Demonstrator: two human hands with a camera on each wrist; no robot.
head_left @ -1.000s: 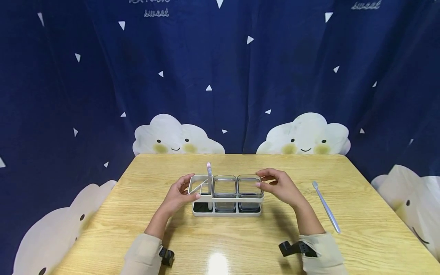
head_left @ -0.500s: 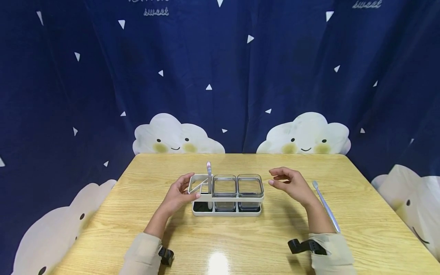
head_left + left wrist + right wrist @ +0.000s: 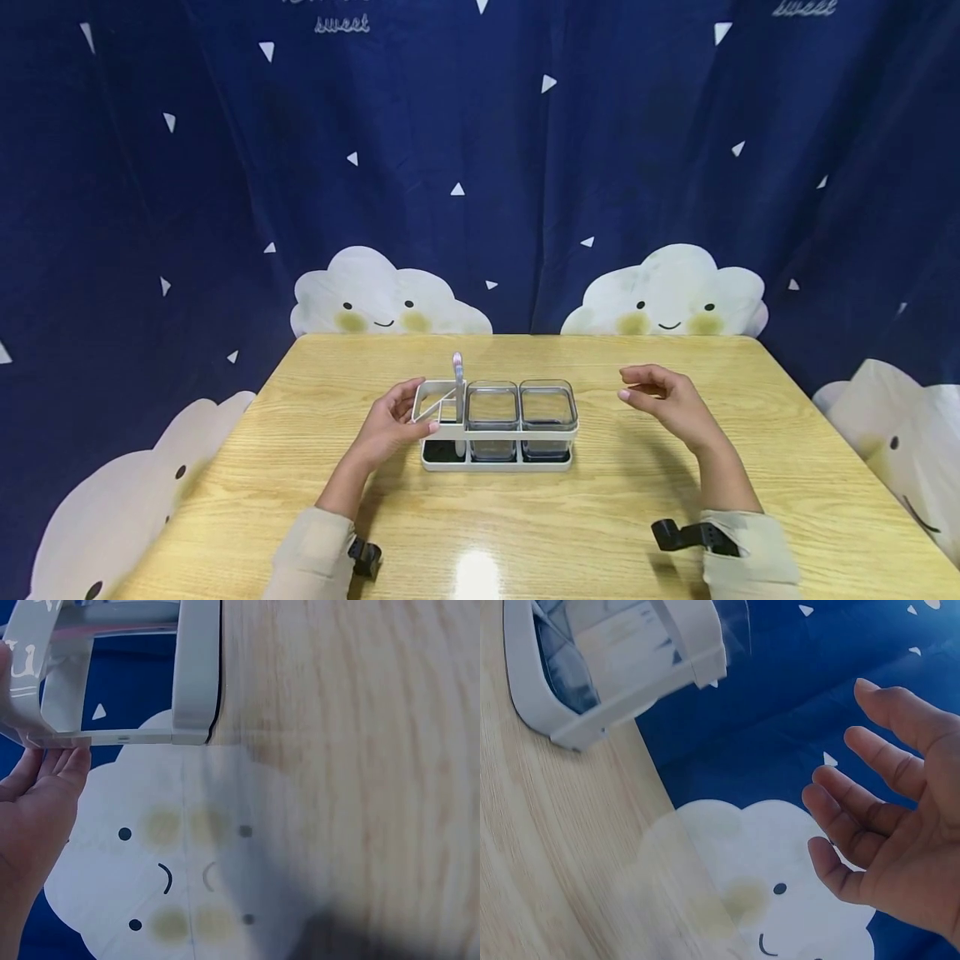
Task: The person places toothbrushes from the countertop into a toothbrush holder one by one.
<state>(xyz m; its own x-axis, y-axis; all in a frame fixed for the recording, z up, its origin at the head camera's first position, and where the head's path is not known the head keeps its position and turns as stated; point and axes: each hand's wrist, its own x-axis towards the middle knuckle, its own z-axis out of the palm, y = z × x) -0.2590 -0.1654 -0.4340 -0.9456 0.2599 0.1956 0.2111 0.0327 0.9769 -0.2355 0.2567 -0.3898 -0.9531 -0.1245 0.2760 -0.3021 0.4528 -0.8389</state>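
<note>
My left hand (image 3: 392, 425) grips the left end of a white toothbrush holder (image 3: 517, 436), thumb at the front and fingers round the side. In the left wrist view, fingertips touch the holder's frame (image 3: 196, 675). A toothbrush (image 3: 458, 383) stands upright in the holder's divided left section. Two clear square cups (image 3: 491, 407) sit side by side in the other sections, the right cup (image 3: 548, 406) at the end. To the right, apart from the holder, my right hand (image 3: 671, 406) hovers above the table with loosely bent fingers and nothing in them.
The holder stands on a light wooden table (image 3: 480, 508). Behind the table hangs a dark blue curtain (image 3: 510, 167) with white triangles and clouds. My right forearm covers the spot where a second toothbrush lay in the earlier frames.
My right hand has drawn away from the right cup toward the right, and its arm now hides the toothbrush on the table. The left hand and holder have stayed in place.
</note>
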